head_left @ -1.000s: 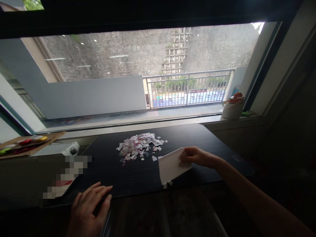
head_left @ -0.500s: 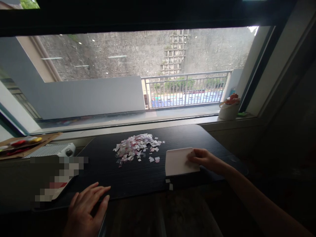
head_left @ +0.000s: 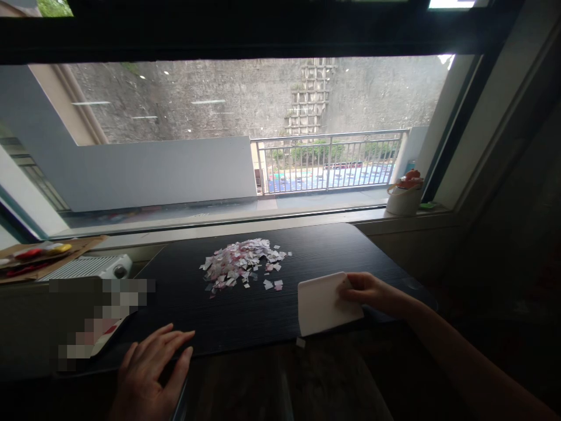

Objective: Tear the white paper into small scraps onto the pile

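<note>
My right hand (head_left: pixel 362 291) pinches the right side of a white rectangular card (head_left: pixel 322 304), thumb and fingers closed on it. The card stands tilted over the front edge of the black tabletop (head_left: pixel 258 318). Just under its lower left corner a small white paper scrap (head_left: pixel 300 342) shows at the table's edge. My left hand (head_left: pixel 153 368) rests at the front left edge with fingers spread, holding nothing. Farther back lies a heap of small white and pinkish paper scraps (head_left: pixel 241 263), with several loose pieces on its right side.
A pixelated patch covers something at the table's left side. Beyond it stand a white heater-like unit (head_left: pixel 87 268) and a cardboard piece (head_left: pixel 87 245) with red and yellow items. On the right of the windowsill (head_left: pixel 307 222) sits a white pot-like container (head_left: pixel 403 200).
My right hand has drawn the card toward me and slightly right, tilting it more. Of two scraps below the card, one shows now, lower down. My left hand stays put.
</note>
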Tool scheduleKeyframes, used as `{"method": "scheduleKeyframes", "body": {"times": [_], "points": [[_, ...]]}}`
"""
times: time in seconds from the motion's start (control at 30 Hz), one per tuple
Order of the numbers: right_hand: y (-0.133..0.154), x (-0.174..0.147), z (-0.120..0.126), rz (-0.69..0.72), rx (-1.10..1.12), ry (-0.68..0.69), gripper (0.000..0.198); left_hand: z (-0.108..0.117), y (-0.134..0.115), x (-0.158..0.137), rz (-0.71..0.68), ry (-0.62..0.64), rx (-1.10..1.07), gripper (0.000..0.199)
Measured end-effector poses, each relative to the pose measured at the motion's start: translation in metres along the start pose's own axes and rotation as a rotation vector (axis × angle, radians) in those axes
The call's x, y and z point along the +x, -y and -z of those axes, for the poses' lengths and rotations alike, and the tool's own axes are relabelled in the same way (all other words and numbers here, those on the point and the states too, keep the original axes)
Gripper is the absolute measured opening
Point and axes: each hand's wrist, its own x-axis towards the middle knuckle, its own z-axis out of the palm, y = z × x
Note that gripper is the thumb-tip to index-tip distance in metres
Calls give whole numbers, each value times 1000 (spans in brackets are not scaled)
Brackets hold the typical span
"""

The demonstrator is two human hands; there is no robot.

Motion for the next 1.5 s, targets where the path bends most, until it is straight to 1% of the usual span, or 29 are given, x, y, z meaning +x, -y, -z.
{"method": "scheduleKeyframes", "body": {"times": [0.13, 0.27, 0.33, 0.43, 0.47, 0.6, 0.67, 0.7, 0.8, 0.87, 0.93, 1.03, 1.1, 1.17, 1.33, 1.5], "points": [[0, -4, 0, 20, -13, -60, 38, -2, -2, 1, 10, 1, 0, 25], [-8, 6, -1, 70, 3, -110, 38, -8, -4, 11, 12, -13, -4, 24], [-13, 18, 1, 131, 30, -222, 41, -14, -5, 21, 25, -33, -31, 25], [-17, 45, 3, 241, 50, -494, 45, -26, -4, 36, 71, -74, -76, 29], [-18, 57, 3, 271, 37, -562, 45, -30, -3, 39, 86, -87, -94, 30], [-16, 99, 0, 321, -16, -570, 43, -46, 1, 41, 145, -123, -152, 30], [-13, 109, -2, 334, -52, -564, 39, -50, 4, 39, 151, -126, -163, 29], [-12, 109, -2, 338, -74, -562, 37, -51, 4, 38, 153, -125, -170, 30], [-9, 89, 1, 330, -157, -554, 27, -50, 4, 38, 189, -140, -202, 32], [-9, 65, 5, 315, -209, -535, 22, -47, 2, 38, 226, -140, -222, 32], [-11, 41, 8, 290, -245, -473, 21, -44, -2, 39, 254, -125, -230, 33], [-19, 19, 10, 244, -170, -504, 25, -39, -7, 40, 284, -110, -240, 34], [-25, 14, 9, 214, -125, -550, 26, -36, -10, 41, 304, -102, -251, 34], [-29, 14, 9, 179, -111, -564, 26, -34, -11, 41, 314, -94, -260, 33], [-27, 8, 6, 97, -66, -477, 24, -31, -13, 44, 319, -79, -260, 31], [-27, 2, 2, 57, -39, -380, 21, -31, -14, 45, 343, -87, -285, 34]]}}
